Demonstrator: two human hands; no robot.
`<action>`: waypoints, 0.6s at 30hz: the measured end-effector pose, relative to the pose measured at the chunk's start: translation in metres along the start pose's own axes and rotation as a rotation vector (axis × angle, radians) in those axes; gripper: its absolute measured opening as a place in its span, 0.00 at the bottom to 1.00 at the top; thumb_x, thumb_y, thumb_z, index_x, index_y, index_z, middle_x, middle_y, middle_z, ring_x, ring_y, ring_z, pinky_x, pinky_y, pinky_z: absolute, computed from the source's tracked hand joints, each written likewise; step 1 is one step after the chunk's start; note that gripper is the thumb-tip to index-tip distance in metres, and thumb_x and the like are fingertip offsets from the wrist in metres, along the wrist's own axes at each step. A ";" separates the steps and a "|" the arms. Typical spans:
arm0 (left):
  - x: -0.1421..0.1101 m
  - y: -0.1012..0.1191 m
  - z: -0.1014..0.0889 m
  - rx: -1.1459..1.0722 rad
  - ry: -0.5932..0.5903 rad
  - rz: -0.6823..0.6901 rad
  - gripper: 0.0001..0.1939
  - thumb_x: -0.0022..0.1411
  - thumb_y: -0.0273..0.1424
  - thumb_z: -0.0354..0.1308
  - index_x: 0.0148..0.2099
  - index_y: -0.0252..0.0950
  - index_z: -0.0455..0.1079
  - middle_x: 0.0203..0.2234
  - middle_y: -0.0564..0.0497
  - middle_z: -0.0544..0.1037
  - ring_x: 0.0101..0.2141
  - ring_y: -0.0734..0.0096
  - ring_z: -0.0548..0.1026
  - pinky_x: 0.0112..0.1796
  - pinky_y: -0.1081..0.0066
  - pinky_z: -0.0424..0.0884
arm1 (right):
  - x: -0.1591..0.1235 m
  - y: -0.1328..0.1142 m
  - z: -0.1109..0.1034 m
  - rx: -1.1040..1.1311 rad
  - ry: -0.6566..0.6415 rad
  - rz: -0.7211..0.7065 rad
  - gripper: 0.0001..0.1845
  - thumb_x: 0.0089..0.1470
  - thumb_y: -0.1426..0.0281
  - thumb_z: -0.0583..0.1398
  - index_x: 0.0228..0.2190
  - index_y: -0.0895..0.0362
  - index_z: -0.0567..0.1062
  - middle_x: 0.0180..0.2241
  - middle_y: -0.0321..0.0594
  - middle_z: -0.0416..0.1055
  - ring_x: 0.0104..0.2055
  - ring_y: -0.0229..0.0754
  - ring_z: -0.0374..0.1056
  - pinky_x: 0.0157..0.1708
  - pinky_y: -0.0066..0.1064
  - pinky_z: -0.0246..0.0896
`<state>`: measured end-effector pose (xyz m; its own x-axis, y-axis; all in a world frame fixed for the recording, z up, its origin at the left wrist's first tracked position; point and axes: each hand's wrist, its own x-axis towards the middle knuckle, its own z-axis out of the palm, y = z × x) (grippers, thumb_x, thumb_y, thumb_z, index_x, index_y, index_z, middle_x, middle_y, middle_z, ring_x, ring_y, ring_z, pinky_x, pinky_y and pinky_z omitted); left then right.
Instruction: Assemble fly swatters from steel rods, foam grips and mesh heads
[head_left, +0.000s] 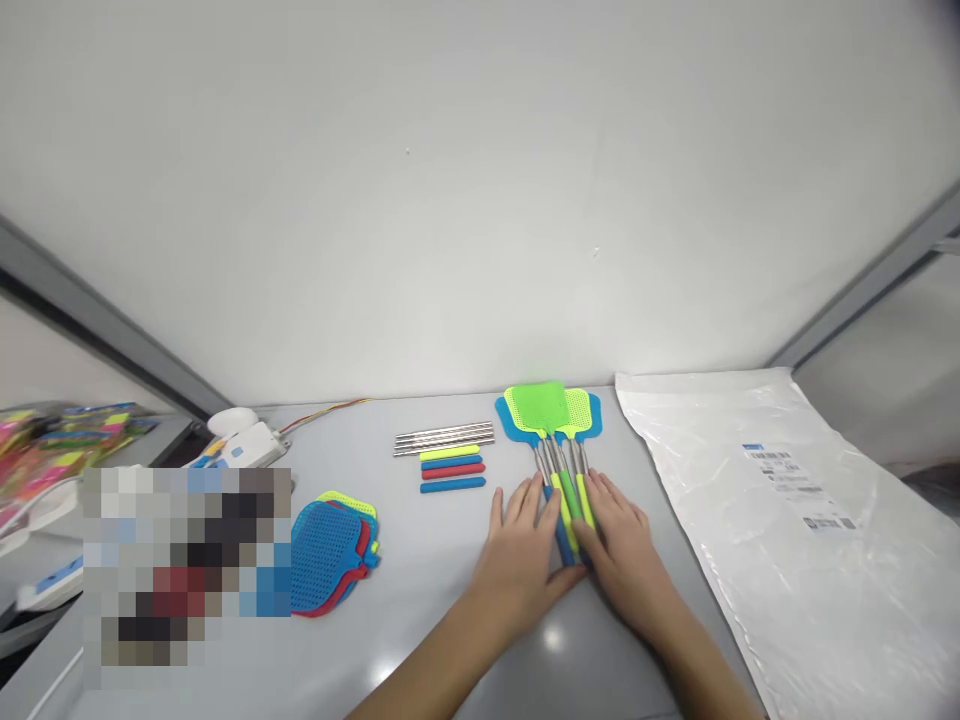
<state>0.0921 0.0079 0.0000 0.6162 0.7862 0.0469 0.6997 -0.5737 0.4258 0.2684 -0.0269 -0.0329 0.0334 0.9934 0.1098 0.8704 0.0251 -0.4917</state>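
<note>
A bundle of fly swatters lies on the table, with a bright green mesh head on top of yellow-green and blue heads. Thin metal rods join the heads to coloured handles in blue, yellow and green. My left hand rests against the left side of the handles, fingers stretched and spread, thumb near their lower ends. On the right side my right hand lies along the handles with fingers extended and thumb reaching across them. Parts of the handles are hidden under both hands.
Left of the bundle lie several metal rods and loose coloured handles. Farther left is a pile of swatter heads beside a blurred-out patch. A white plastic mailer covers the right side. Colourful packets lie far left.
</note>
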 end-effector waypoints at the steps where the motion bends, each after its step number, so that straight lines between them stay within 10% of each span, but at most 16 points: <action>1: 0.000 0.000 0.001 -0.008 0.024 0.001 0.39 0.58 0.47 0.58 0.67 0.41 0.51 0.66 0.40 0.52 0.64 0.49 0.51 0.60 0.41 0.46 | -0.001 0.000 0.001 -0.017 -0.010 -0.003 0.31 0.64 0.58 0.46 0.64 0.58 0.54 0.65 0.48 0.51 0.68 0.51 0.43 0.60 0.52 0.46; 11: -0.015 -0.008 -0.017 -0.075 0.157 0.071 0.41 0.54 0.56 0.57 0.63 0.40 0.57 0.62 0.41 0.60 0.60 0.54 0.58 0.58 0.51 0.57 | -0.007 -0.002 0.004 0.020 0.101 -0.069 0.29 0.63 0.59 0.46 0.63 0.54 0.52 0.67 0.50 0.45 0.67 0.54 0.44 0.58 0.55 0.48; 18: -0.055 -0.062 -0.057 0.197 0.253 -0.106 0.14 0.64 0.37 0.55 0.49 0.37 0.67 0.53 0.43 0.67 0.53 0.53 0.63 0.48 0.55 0.63 | 0.017 -0.073 -0.021 0.048 0.159 -0.338 0.17 0.62 0.63 0.50 0.49 0.51 0.70 0.59 0.46 0.61 0.61 0.52 0.57 0.56 0.47 0.55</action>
<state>-0.0059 0.0138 0.0229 0.4439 0.8619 0.2452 0.8270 -0.4994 0.2584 0.2153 -0.0141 0.0228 -0.1730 0.8984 0.4037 0.8214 0.3578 -0.4442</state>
